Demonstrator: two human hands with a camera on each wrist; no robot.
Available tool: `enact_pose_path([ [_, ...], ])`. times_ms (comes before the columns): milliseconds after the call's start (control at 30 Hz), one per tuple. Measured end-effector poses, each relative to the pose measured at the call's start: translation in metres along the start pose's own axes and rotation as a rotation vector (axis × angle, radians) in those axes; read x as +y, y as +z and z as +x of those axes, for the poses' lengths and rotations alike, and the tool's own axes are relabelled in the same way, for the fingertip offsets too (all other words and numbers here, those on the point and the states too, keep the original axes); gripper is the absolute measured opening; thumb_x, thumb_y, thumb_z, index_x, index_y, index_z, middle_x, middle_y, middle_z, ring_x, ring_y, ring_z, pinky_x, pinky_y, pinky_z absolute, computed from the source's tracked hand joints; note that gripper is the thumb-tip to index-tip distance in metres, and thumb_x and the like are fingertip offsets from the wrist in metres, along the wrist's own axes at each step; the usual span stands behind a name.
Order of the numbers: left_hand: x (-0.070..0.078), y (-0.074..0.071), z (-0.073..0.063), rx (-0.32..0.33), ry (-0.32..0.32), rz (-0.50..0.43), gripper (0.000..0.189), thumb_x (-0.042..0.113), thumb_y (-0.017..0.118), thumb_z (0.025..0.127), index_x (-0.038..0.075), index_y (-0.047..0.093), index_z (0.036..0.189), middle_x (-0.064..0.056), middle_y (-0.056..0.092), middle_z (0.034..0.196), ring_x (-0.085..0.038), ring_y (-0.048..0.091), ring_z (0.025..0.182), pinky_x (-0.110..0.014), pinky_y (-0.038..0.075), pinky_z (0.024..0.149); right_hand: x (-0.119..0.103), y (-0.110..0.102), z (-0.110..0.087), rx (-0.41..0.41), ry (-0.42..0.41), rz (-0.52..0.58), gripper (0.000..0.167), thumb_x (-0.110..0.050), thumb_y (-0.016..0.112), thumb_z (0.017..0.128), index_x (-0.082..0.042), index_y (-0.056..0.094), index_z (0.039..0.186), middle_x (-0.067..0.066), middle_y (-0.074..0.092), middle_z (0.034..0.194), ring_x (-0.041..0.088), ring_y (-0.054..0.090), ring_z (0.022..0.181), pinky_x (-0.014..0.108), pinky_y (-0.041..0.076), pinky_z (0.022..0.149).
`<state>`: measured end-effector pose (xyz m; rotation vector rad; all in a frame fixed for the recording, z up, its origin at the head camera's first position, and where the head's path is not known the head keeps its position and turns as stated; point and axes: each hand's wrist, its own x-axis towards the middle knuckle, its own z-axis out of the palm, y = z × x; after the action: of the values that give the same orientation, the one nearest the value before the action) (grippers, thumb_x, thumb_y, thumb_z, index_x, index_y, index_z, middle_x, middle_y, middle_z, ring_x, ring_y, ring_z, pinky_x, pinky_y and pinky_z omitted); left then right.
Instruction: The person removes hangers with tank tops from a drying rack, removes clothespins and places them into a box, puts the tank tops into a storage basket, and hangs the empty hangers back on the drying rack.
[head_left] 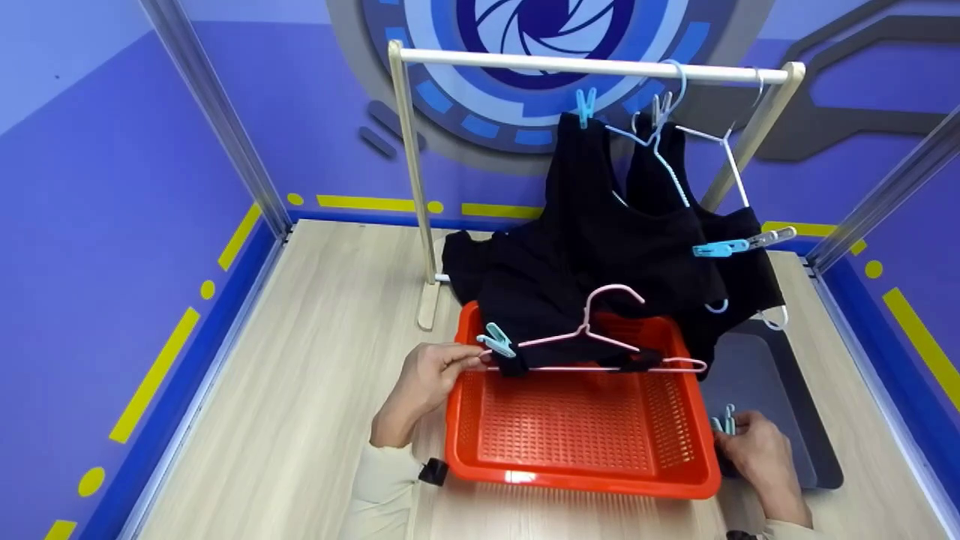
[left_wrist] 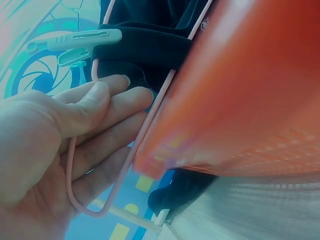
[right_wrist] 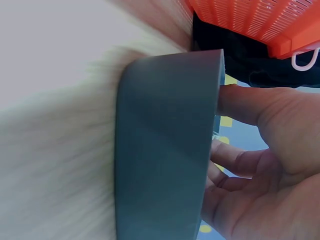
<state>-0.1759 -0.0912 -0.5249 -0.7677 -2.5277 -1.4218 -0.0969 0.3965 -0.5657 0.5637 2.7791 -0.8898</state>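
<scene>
At the left end of the pink hanger (head_left: 586, 328), the left hand (head_left: 429, 377) is pinching the wire between thumb and fingers, beside a mint clip (head_left: 496, 341) on a black strap. The hanger is extending above the red basket (head_left: 585, 481), its bar partly covered by black cloth (head_left: 521, 300) that is merging indistinguishably with the black tops (head_left: 592, 217) hanging from the rack (head_left: 540, 61). The right hand (head_left: 759, 448) is reaching into the gray tray (head_left: 750, 375), whose wall is hiding fingertips in the wrist view; whether they're gripping the clips (head_left: 729, 420) there, I cannot tell.
</scene>
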Motion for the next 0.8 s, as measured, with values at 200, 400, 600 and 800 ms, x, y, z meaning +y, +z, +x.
enact_pose_path([
  [200,-0.001,0.000,0.000,0.002,0.002,0.019,0.017,0.006,0.075,0.097,0.007,0.084,0.112,-0.004,0.081,0.102,-0.020,0.077,0.097,-0.040,0.060,0.088,0.003,0.004,0.000,0.004,-0.007,-0.006,0.049,-0.014,0.076,0.089,0.020,0.056,0.118,0.030,0.068,0.099,0.050,0.064,0.099,0.064,0.049,0.090],
  [400,0.000,0.000,0.000,-0.003,-0.003,0.013,0.017,0.007,0.075,0.098,0.007,0.084,0.112,-0.004,0.081,0.102,-0.019,0.077,0.097,-0.040,0.060,0.089,0.005,0.008,-0.001,0.026,-0.032,-0.006,0.049,-0.013,0.075,0.088,0.020,0.056,0.119,0.031,0.068,0.100,0.054,0.063,0.100,0.066,0.048,0.091],
  [600,-0.001,0.000,0.000,-0.010,-0.004,-0.008,0.017,0.006,0.074,0.098,0.006,0.084,0.112,-0.004,0.081,0.099,-0.019,0.078,0.095,-0.039,0.061,0.088,0.005,0.010,-0.001,0.024,-0.017,-0.012,0.046,-0.012,0.075,0.088,0.019,0.057,0.117,0.030,0.066,0.098,0.054,0.062,0.100,0.065,0.047,0.091],
  [800,0.000,0.000,0.000,-0.009,-0.001,-0.001,0.017,0.006,0.075,0.098,0.006,0.084,0.112,-0.004,0.081,0.100,-0.020,0.078,0.095,-0.038,0.061,0.087,0.005,0.012,-0.002,0.040,-0.012,-0.012,0.044,-0.012,0.075,0.088,0.019,0.058,0.113,0.030,0.066,0.096,0.053,0.062,0.097,0.065,0.048,0.089],
])
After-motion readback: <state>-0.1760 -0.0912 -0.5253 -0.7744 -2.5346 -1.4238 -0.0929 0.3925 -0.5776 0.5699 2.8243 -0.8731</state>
